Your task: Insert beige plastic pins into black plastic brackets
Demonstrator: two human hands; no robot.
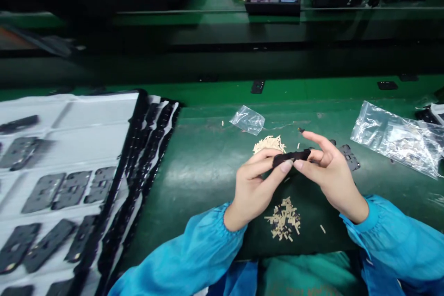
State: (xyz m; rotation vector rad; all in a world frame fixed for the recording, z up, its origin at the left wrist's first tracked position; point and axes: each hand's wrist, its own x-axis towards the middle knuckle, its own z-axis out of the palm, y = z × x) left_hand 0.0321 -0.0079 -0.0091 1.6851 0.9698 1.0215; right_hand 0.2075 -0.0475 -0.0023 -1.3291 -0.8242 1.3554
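Both hands hold one small black part (pixel 290 157) above the green bench (pixel 201 162). The left hand (pixel 255 185) pinches its left end. The right hand (pixel 328 169) pinches its right end. The part lies sideways between them, just past a pile of tan bits (pixel 284 219).

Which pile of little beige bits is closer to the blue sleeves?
The scattered pile of small beige strips lying between the blue sleeves. The other beige pile lies farther off, beside the small clear plastic bag.
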